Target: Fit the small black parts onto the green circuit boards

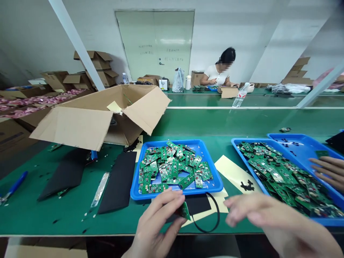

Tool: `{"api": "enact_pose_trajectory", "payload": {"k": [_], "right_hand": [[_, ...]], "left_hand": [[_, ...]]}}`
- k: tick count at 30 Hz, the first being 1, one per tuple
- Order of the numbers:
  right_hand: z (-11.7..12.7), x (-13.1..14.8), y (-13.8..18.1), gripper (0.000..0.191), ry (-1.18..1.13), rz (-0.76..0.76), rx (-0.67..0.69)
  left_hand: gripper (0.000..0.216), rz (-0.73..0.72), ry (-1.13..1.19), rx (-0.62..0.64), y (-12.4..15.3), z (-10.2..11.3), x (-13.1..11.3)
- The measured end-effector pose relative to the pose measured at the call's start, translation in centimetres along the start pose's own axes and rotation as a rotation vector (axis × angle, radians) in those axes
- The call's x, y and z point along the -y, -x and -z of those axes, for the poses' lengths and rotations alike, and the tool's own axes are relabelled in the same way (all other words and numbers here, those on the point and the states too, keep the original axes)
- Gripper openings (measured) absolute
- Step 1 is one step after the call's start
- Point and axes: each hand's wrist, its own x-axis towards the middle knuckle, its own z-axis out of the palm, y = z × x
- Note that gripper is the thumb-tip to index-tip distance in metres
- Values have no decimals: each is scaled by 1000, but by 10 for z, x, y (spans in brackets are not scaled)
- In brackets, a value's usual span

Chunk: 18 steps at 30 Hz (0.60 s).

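Note:
My left hand is closed on a small green circuit board, pinched between thumb and fingers in front of a blue tray. That tray holds a loose pile of similar green boards. To the right, my right hand hovers over the table's front part, its fingertips smeared by motion, so whether they hold anything is unclear. Between both hands lie a black strip loop, a black sheet and pale yellow paper. Small black pieces rest on the paper.
A second blue tray heaped with boards stands right, beside another blue tray near a co-worker's hand. Left are black sheets, blue-handled pliers and an open carton. Another person sits across, beyond a water bottle.

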Motion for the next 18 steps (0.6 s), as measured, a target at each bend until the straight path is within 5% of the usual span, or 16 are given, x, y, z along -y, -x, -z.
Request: {"api": "enact_pose_trajectory", "payload": {"k": [4, 8, 11, 18], "right_hand": [[-1, -5, -12, 20, 52, -171, -94], [-22, -3, -20, 27, 78, -401, 168], [-36, 0, -19, 35, 17, -500, 259], [-46, -3, -10, 28, -256, -656, 213]], "left_hand": [[33, -209, -131, 22, -4, 6, -6], [29, -323, -322, -18, -2, 10, -9], [28, -328, -366, -68, 2, 12, -9], [27, -311, -375, -84, 8, 17, -10]]}}
